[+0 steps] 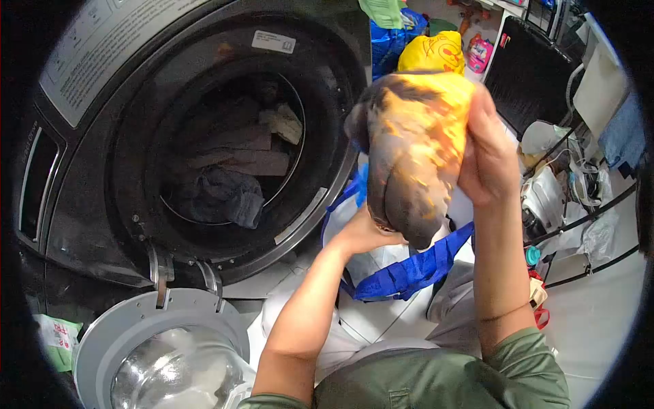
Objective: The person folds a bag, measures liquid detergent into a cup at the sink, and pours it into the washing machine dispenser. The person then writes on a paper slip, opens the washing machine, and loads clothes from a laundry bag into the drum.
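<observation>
A bunched garment (421,153), patterned in yellow, grey and black, is held up in front of me. My right hand (489,153) grips its right side, the thumb at the upper edge. Beneath its lower left end, my left hand (368,235) is closed on the cloth, with the fingertips partly hidden. Below both hands a blue-trimmed bag (412,269) stands with its mouth spread. To the left, the front-loading washing machine (126,123) has dark and grey clothes (235,153) lying inside its drum.
The machine's round door (92,347) hangs open at lower left. Behind the garment are a yellow package (436,51) and a pink bottle (479,54). A wire rack (586,218) with assorted items stands along the right. White floor tiles (364,317) show near my legs.
</observation>
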Motion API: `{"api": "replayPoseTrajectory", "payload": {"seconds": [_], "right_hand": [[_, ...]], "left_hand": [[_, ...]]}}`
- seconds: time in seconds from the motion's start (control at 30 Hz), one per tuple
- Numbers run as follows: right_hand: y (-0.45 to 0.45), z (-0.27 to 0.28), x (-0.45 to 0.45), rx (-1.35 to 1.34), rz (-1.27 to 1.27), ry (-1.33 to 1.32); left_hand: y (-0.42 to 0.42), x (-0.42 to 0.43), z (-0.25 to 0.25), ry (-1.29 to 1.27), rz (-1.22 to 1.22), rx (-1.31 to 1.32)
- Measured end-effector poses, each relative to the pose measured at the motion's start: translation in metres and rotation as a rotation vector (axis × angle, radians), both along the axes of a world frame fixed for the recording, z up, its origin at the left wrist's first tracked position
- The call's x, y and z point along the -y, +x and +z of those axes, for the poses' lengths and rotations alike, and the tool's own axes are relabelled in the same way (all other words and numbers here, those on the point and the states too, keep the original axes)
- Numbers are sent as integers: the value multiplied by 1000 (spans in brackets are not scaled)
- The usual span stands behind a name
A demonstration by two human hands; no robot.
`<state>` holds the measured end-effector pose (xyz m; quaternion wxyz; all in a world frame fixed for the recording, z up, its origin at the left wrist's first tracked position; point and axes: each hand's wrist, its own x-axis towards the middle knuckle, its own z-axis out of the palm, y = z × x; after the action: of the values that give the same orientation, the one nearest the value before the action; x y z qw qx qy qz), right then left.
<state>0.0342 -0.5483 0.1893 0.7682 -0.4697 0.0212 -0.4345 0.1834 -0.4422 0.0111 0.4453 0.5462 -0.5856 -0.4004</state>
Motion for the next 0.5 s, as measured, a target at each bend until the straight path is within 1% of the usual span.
{"api": "replayPoseTrajectory", "payload": {"seconds": [0.03, 0.07, 0.1, 0.17, 0.2, 0.27, 0.3, 0.33, 0.37, 0.4, 0.43, 0.5], "right_hand": [[5, 7, 9, -57, -157, -230], [6, 14, 16, -302, -435, -480], [6, 14, 31, -352, -549, -515], [-1, 10, 51, -88, -462, -264], [-5, 6, 54, -60, -422, -255], [5, -18, 41, -206, -384, -263], [12, -41, 31, -417, -312, -529], [32, -73, 19, -540, -230, -736], [43, -80, -5, -517, -155, -1109], [44, -87, -23, -571, -59, -1071], [40, -79, -4, -611, 204, -1013], [33, -77, 18, -587, 395, -376]], "left_hand": [[1, 1, -1, 79, 80, -38], [6, 2, -3, 155, 159, -72], [14, 5, -7, 229, 238, -106], [39, 10, -26, 93, 544, -570], [49, 8, -14, 32, 500, -958], [57, 1, -5, -130, 228, -1227], [51, -7, 9, -90, 141, -1306], [39, -13, 14, -69, 161, -1252], [28, -20, 13, -48, 174, -1195], [29, -21, -4, -12, 251, -1216], [41, -22, 19, 103, 423, -963], [55, -39, 48, 313, 407, -1118]]}}
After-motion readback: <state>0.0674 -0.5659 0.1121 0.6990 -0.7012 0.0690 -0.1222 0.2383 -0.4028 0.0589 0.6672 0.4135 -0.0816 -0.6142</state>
